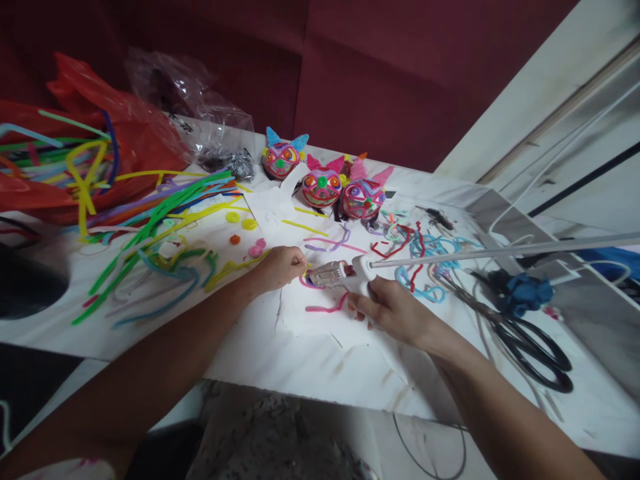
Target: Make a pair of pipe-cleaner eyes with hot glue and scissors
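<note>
My right hand (387, 307) is wrapped round the handle of a white glue gun (359, 272), and a long glue stick (480, 252) sticks out of its back. The nozzle points left, close to my left fingertips. My left hand (284, 267) is closed in a pinch on a small curled pipe cleaner piece (309, 283), pink with some yellow and purple, partly hidden by the fingers and nozzle. Just below the gun, a short pink pipe cleaner (325, 308) lies on white paper (300, 323).
Behind stand three round decorated heads with ears, one blue-eared (281, 160), one red-eared (323, 185), one pink-eared (363, 199). Pipe cleaners (150, 227) spread leftward from a red bag (135, 133). Black-handled scissors (535, 350) and cut blue pieces (435, 247) lie right.
</note>
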A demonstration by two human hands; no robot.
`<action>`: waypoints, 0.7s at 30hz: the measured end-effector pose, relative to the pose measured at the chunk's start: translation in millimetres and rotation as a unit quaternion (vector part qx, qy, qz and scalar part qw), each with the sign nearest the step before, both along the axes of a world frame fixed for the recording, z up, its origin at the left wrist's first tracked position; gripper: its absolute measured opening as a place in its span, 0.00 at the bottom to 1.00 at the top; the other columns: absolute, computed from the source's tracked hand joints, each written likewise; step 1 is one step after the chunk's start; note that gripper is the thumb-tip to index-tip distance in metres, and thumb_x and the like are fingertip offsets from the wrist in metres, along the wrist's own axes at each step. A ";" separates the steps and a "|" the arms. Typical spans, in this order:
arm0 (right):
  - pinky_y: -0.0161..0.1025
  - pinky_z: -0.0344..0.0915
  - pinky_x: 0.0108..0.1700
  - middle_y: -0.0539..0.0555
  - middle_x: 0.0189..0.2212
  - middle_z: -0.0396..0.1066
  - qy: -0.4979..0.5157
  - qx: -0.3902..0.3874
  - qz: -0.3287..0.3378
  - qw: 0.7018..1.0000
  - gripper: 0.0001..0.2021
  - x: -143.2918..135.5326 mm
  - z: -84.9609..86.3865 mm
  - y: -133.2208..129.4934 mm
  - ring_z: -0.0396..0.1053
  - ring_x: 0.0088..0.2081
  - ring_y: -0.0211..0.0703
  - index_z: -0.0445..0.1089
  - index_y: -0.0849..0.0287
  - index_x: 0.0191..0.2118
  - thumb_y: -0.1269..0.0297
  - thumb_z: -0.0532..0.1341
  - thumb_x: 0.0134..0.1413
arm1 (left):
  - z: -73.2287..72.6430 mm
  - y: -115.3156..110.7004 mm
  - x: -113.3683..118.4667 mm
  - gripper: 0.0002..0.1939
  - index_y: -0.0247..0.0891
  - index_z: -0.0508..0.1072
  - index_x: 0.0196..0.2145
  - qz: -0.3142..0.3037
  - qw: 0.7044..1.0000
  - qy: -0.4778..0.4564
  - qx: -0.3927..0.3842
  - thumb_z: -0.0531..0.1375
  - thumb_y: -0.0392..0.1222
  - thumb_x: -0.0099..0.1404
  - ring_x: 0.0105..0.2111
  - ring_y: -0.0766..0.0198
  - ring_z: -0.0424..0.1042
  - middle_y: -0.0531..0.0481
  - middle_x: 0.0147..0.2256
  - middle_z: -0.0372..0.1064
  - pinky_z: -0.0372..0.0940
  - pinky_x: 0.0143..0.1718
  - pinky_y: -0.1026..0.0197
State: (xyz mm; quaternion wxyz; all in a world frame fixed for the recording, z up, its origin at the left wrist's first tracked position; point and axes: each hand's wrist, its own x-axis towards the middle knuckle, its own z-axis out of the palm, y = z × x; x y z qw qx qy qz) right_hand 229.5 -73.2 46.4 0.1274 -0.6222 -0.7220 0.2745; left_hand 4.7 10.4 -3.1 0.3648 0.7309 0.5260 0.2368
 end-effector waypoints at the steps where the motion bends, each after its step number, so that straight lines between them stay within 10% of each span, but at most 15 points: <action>1: 0.37 0.57 0.25 0.54 0.21 0.71 0.000 -0.005 0.002 1.000 0.15 0.4 -0.2 -0.4 0.68 0.23 0.42 0.58 0.53 0.24 0.52 0.54 0.57 | 0.1 0.0 -0.1 0.04 0.38 0.71 0.26 0.000 1.000 0.000 -0.001 0.58 0.36 0.58 0.17 0.69 0.65 0.60 0.17 0.65 0.57 0.24 0.67; 13: 0.36 0.58 0.24 0.52 0.18 0.68 0.010 -0.025 0.004 1.000 0.15 0.0 9.4 -8.4 0.66 0.22 0.40 0.58 0.53 0.21 0.52 0.54 0.55 | -2.2 1.9 -0.2 0.04 0.38 0.71 0.27 -0.004 1.000 0.003 0.001 0.57 0.38 0.57 0.17 0.69 0.64 0.60 0.17 0.64 0.57 0.23 0.67; 21: 0.34 0.54 0.19 0.51 0.15 0.67 0.211 -0.109 -0.104 0.966 0.20 3.4 8.4 -13.9 0.62 0.17 0.36 0.55 0.53 0.18 0.45 0.61 0.45 | -4.5 3.3 -0.8 0.04 0.38 0.72 0.27 -0.001 1.000 -0.009 -0.004 0.58 0.37 0.57 0.17 0.70 0.65 0.59 0.18 0.65 0.56 0.23 0.67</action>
